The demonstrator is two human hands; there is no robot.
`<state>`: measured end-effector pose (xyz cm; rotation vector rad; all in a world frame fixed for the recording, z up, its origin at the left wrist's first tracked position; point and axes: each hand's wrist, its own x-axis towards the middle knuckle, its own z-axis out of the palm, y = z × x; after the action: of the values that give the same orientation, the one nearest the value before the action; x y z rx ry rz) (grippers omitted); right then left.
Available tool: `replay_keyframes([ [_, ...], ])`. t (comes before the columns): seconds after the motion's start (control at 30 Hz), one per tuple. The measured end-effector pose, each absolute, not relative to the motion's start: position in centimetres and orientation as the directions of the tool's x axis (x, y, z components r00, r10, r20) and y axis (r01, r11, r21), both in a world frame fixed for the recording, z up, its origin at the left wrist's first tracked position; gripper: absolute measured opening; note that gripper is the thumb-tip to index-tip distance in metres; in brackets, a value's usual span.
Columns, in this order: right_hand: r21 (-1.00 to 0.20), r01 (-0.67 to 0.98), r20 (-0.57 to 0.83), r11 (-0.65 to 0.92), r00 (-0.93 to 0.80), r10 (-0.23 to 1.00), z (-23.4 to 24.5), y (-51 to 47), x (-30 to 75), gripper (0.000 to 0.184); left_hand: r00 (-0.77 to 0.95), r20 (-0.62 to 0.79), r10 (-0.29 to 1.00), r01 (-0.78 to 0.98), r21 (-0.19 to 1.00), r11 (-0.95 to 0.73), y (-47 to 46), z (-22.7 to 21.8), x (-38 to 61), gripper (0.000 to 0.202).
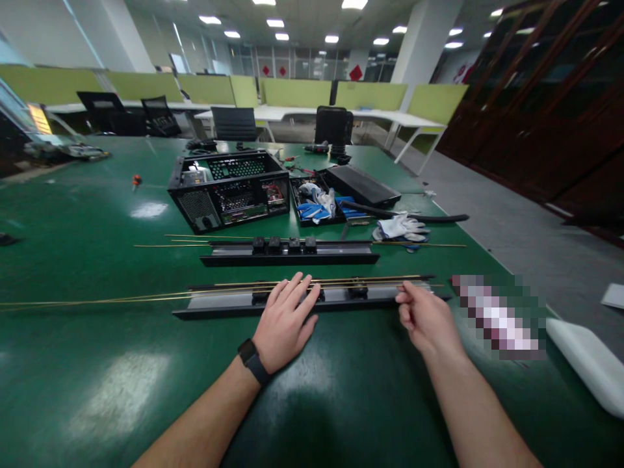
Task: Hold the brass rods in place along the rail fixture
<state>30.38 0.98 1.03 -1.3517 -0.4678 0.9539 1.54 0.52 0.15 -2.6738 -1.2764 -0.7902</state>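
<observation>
A black-edged channel with a pale grey inside lies crosswise in front of me. Small black blocks sit in it, and several thin brass rods run along its top, reaching far out to the left. My left hand, a dark watch on its wrist, rests flat over the rods and blocks with fingers stretched out. Near the channel's right end, my right hand is closed in a pinch on a brass rod. Behind is a second channel with several black blocks and more rods.
An open black computer case stands further back. Beside it are a black tray with gloves, a flat black box and a loose white glove. At right lie a blurred-out item and a white rounded object.
</observation>
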Motion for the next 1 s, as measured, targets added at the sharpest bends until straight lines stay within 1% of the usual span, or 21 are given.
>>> replay_keyframes([
  [0.07, -0.953, -0.300, -0.229, -0.031, 0.654, 0.721, 1.0, 1.2, 31.3, 0.032, 0.522, 0.480, 0.705, 0.745, 0.147, -0.651, 0.5, 0.2, 1.5, 0.054],
  [0.13, -0.956, -0.290, -0.229, -0.031, 0.682, 0.694, 1.0, 1.4, 31.6, 0.032, 0.522, 0.482, 0.704, 0.743, 0.148, -0.653, 0.5, 0.2, 1.6, 0.055],
  [0.2, -0.956, -0.287, -0.235, -0.057, 0.637, 0.734, 0.9, 1.2, 31.3, 0.035, 0.524, 0.485, 0.700, 0.740, 0.149, -0.656, 0.5, 0.2, 1.6, 0.056],
  [0.33, -0.957, -0.263, -0.230, -0.121, 0.440, 0.868, 0.9, 0.7, 29.2, 0.041, 0.524, 0.487, 0.699, 0.736, 0.153, -0.659, 0.5, 0.1, 1.7, 0.056],
  [0.4, -0.960, -0.250, -0.218, -0.124, 0.396, 0.892, 0.9, 0.5, 28.7, 0.041, 0.523, 0.482, 0.704, 0.739, 0.155, -0.655, 0.5, 0.2, 1.6, 0.056],
  [0.43, -0.960, -0.253, -0.214, -0.116, 0.402, 0.890, 0.9, 0.5, 28.8, 0.039, 0.523, 0.477, 0.706, 0.741, 0.155, -0.653, 0.5, 0.2, 1.6, 0.056],
  [0.53, -0.957, -0.286, -0.208, -0.057, 0.530, 0.822, 0.9, 0.9, 30.4, 0.032, 0.525, 0.472, 0.708, 0.743, 0.152, -0.652, 0.5, 0.2, 1.5, 0.056],
  [0.6, -0.959, -0.282, -0.195, 0.000, 0.664, 0.722, 0.9, 1.4, 32.1, 0.026, 0.524, 0.474, 0.707, 0.742, 0.153, -0.653, 0.5, 0.2, 1.5, 0.056],
  [0.7, -0.961, -0.275, -0.220, -0.017, 0.730, 0.647, 1.0, 1.8, 33.7, 0.023, 0.521, 0.477, 0.708, 0.745, 0.152, -0.650, 0.5, 0.2, 1.5, 0.056],
  [0.77, -0.956, -0.290, -0.244, -0.043, 0.705, 0.666, 1.0, 1.8, 33.4, 0.025, 0.520, 0.474, 0.710, 0.747, 0.151, -0.648, 0.5, 0.1, 1.5, 0.056],
  [0.8, -0.954, -0.296, -0.250, -0.056, 0.675, 0.694, 1.0, 1.7, 32.9, 0.027, 0.521, 0.475, 0.709, 0.746, 0.150, -0.649, 0.5, 0.1, 1.5, 0.056],
  [0.9, -0.952, -0.287, -0.246, -0.107, 0.512, 0.823, 0.9, 1.0, 30.5, 0.034, 0.522, 0.477, 0.706, 0.745, 0.147, -0.650, 0.5, 0.1, 1.5, 0.056],
  [1.0, -0.958, -0.246, -0.240, -0.150, 0.392, 0.888, 0.8, 0.6, 29.2, 0.037, 0.524, 0.478, 0.705, 0.743, 0.147, -0.653, 0.5, 0.2, 1.4, 0.057],
])
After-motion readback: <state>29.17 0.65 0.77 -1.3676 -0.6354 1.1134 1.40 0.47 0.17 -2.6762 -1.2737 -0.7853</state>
